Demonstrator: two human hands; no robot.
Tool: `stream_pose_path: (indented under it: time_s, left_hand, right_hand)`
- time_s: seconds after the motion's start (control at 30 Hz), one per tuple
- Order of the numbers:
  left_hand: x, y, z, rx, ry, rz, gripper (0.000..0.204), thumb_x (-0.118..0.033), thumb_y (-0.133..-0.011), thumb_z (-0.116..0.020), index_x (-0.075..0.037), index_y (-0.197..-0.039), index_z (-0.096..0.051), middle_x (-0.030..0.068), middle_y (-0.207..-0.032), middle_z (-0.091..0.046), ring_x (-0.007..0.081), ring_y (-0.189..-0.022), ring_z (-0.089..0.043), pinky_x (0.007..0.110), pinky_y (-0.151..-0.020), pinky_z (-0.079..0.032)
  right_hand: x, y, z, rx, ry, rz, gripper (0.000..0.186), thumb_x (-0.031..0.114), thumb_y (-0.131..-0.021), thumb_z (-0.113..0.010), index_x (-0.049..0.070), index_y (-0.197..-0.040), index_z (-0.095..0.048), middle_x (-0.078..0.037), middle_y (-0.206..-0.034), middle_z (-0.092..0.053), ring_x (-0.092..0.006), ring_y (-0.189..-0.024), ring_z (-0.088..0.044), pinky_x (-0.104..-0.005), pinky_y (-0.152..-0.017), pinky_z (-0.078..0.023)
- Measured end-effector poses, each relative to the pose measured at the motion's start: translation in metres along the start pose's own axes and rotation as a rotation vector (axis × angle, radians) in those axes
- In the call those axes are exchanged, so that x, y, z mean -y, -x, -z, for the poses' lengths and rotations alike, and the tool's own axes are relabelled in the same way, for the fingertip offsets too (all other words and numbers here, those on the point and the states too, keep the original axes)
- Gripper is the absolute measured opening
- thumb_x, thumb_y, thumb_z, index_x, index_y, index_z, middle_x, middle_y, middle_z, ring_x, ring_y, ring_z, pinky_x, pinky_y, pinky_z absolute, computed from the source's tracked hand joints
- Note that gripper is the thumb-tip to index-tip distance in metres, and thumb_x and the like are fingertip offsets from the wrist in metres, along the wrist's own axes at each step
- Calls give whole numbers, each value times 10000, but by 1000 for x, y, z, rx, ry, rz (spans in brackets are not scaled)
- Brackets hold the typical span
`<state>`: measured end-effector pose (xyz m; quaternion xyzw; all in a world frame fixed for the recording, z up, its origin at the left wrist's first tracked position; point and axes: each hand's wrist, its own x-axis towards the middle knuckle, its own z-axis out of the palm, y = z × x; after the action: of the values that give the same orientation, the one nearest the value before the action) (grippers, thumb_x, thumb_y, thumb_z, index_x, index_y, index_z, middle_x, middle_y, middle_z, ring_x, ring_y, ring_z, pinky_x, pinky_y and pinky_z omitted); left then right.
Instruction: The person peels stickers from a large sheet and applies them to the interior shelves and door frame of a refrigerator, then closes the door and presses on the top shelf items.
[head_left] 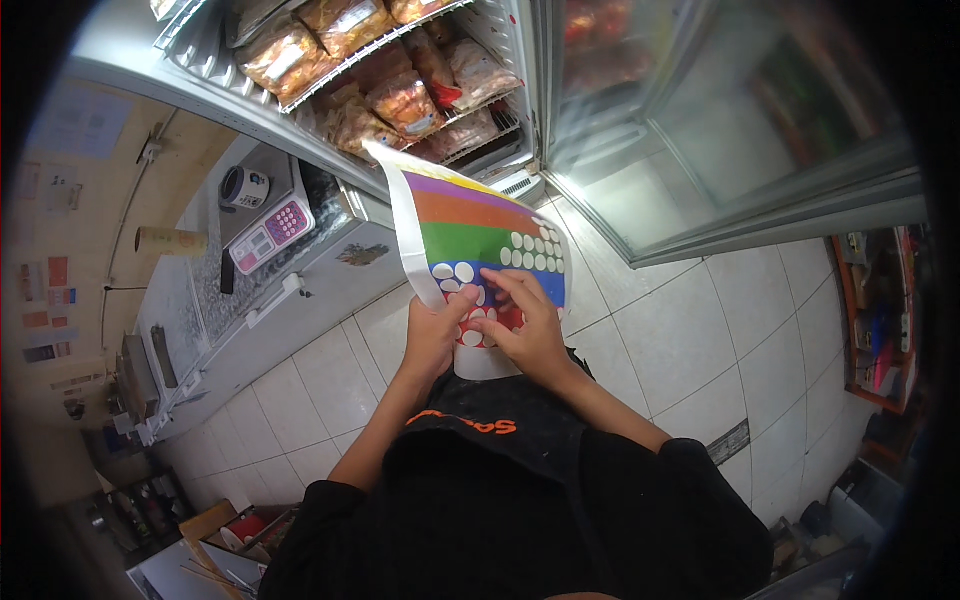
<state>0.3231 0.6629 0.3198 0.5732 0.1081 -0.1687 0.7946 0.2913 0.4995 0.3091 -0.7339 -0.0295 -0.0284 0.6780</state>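
The sheet (478,235) is held up in front of the person, the left hand (434,335) at its lower left edge and the right hand (528,325) on its lower part. Behind the sheet stands the fridge (300,120) with bags (400,100) on its shelves, its door (720,130) swung open to the right. To the left, a scale (270,233) sits on the worktop (190,300).

— What carries things here?
— At the frame's left, a grey counter (190,300) holds a pink-keyed calculator (270,233), a brown cardboard tube (170,240) and a small white canister (244,187)

— And higher up?
— Wire freezer shelves (400,45) at top centre bear bagged orange foods (405,100); white floor tiles (690,340) lie below
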Motion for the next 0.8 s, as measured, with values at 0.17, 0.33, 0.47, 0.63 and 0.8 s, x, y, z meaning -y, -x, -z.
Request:
stream_pose_path:
  time_s: [0.17, 0.33, 0.47, 0.63, 0.8]
  left_hand:
    - [-4, -8, -10, -10, 5, -35, 303, -64, -942, -732, -5, -1221, -630, 78, -1100, -698, 148, -957, -685, 307, -817, -570]
    - [-9, -18, -4, 1, 19, -52, 319, -33, -923, -741, -11, -1222, -632, 77, -1103, -702, 141, -958, -684, 301, -810, -570]
    - [-16, -34, -5, 29, -102, -120, 277, -11, -897, -749, -8, -1157, -657, 65, -1049, -703, 130, -916, -677, 287, -791, -559]
    - [-11, -49, 0, -77, -117, -122, 192, -3, -868, -754, 0, -1049, -688, 47, -943, -702, 115, -822, -660, 266, -720, -534]
    - [-4, -58, 9, -191, -86, -150, 160, -59, -888, -755, 3, -1022, -693, 52, -907, -704, 115, -782, -659, 267, -684, -525]
  right_hand:
    - [0, -4, -2, -123, 24, 85, 538, 85, -842, -816, 29, -1347, -638, -115, -1238, -588, -183, -965, -613, -289, -847, -531]
    - [-1, -12, -1, -135, -7, 45, 457, 60, -867, -775, 10, -1308, -664, -125, -1143, -646, -197, -954, -660, -295, -843, -544]
    - [-16, -26, -5, -49, -230, -111, 404, 40, -925, -733, -37, -1312, -644, -114, -1122, -676, -158, -992, -659, -282, -847, -552]
    - [-20, -46, -18, -25, -462, -317, 386, 38, -940, -722, -69, -1300, -630, -100, -1075, -688, -135, -970, -662, -275, -896, -544]
    - [-23, -60, -29, -30, -483, -362, 380, 27, -926, -727, -69, -1282, -637, -91, -1025, -705, -124, -946, -666, -275, -894, -544]
